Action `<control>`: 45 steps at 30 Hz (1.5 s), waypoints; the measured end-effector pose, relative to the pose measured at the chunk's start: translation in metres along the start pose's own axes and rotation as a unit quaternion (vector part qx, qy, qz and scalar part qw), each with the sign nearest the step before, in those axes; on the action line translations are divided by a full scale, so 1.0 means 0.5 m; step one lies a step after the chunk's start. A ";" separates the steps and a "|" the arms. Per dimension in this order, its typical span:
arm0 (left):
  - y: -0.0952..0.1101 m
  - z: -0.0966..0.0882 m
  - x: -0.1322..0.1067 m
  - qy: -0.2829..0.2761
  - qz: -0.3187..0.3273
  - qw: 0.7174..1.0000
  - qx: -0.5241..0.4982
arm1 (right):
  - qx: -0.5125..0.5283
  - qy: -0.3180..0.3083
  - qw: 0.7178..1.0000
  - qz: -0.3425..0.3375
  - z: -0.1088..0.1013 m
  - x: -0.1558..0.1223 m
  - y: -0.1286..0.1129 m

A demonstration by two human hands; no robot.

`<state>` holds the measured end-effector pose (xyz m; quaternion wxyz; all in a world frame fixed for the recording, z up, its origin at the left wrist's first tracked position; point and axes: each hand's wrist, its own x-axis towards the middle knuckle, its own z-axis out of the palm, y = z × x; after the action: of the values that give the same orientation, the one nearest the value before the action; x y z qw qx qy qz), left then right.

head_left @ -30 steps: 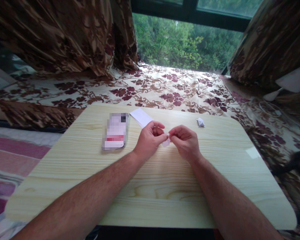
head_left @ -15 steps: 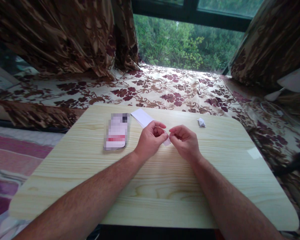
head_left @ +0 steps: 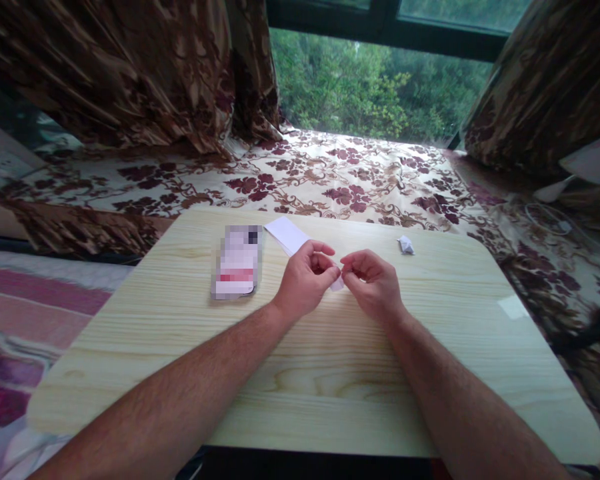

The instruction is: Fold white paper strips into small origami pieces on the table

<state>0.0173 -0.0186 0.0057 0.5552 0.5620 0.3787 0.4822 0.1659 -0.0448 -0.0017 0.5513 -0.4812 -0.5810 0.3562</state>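
Note:
Over the middle of the wooden table, my left hand (head_left: 306, 280) and my right hand (head_left: 374, 283) meet fingertip to fingertip. Between them is a small piece of white paper (head_left: 337, 285), pinched by thumb and forefinger on both sides. Most of it is covered by my fingers, so its folds cannot be made out. Just beyond my left hand lies a stack of white paper sheets (head_left: 286, 233). A small folded white paper piece (head_left: 406, 245) rests beyond my right hand, apart from it.
A phone-like item (head_left: 237, 260), blurred by pixels, lies on the table (head_left: 305, 413) left of my left hand. A pale patch (head_left: 513, 307) shows near the right edge. Behind the table runs a ledge with flowered cloth (head_left: 350, 177), between curtains (head_left: 190, 80).
The view has shifted slightly, moving everything a little to the right. My hands keep their pinch on the paper, with only a very small shift of the fingers.

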 end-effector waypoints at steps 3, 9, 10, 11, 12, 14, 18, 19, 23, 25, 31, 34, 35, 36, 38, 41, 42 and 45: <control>-0.001 0.000 0.000 -0.002 0.000 1.000 0.005 | 0.008 -0.005 1.000 0.001 0.001 -0.001 0.000; 0.000 0.002 0.000 -0.005 0.000 1.000 0.013 | 0.006 -0.003 1.000 -0.001 0.000 -0.001 -0.001; 0.001 0.004 0.000 -0.003 0.000 1.000 0.011 | 0.008 -0.002 1.000 -0.001 0.000 -0.001 -0.002; 0.001 0.005 0.000 -0.001 -0.001 1.000 0.006 | 0.010 -0.001 1.000 -0.001 0.000 0.000 -0.003; 0.002 0.006 0.001 0.003 -0.001 1.000 -0.001 | 0.015 0.001 1.000 -0.001 0.000 0.001 -0.004; 0.002 0.009 0.002 0.011 -0.003 1.000 -0.019 | 0.031 0.008 0.999 0.001 0.001 0.002 -0.006; 0.000 0.012 0.005 0.019 -0.011 0.999 -0.040 | 0.060 0.012 0.998 0.012 0.003 0.005 -0.008; -0.001 0.012 0.005 0.020 -0.013 0.999 -0.042 | 0.065 0.013 0.998 0.016 0.004 0.006 -0.008; 0.001 0.010 0.003 0.017 -0.020 0.999 -0.043 | 0.093 0.019 0.995 0.033 0.003 0.010 -0.007; 0.004 0.009 0.002 0.012 -0.029 0.998 -0.046 | 0.103 0.022 0.993 0.046 0.002 0.012 -0.007; 0.006 0.006 0.002 0.011 -0.039 0.998 -0.053 | 0.109 0.014 0.992 0.066 -0.002 0.014 -0.006; 0.004 0.005 0.004 0.014 -0.034 0.998 -0.044 | 0.097 0.011 0.993 0.069 -0.003 0.012 -0.006; 0.004 0.004 0.004 0.016 -0.033 0.998 -0.041 | 0.091 0.011 0.993 0.068 -0.003 0.011 -0.006; 0.003 0.004 0.005 0.019 -0.034 0.999 -0.038 | 0.085 0.011 0.994 0.067 -0.004 0.011 -0.006; 0.004 0.004 0.005 0.022 -0.036 0.999 -0.032 | 0.070 0.011 0.995 0.064 -0.004 0.009 -0.006; 0.005 0.004 0.003 0.020 -0.039 0.999 -0.027 | 0.055 0.008 0.997 0.056 -0.003 0.009 -0.008; 0.004 0.005 0.003 0.018 -0.039 0.999 -0.026 | 0.054 0.005 0.997 0.054 -0.003 0.009 -0.008; 0.003 0.005 0.001 0.010 -0.041 0.999 -0.022 | 0.057 -0.006 0.997 0.050 -0.002 0.008 -0.009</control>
<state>0.0197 -0.0189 0.0076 0.5835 0.5285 0.3960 0.4726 0.1662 -0.0423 0.0039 0.5559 -0.4752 -0.5382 0.4190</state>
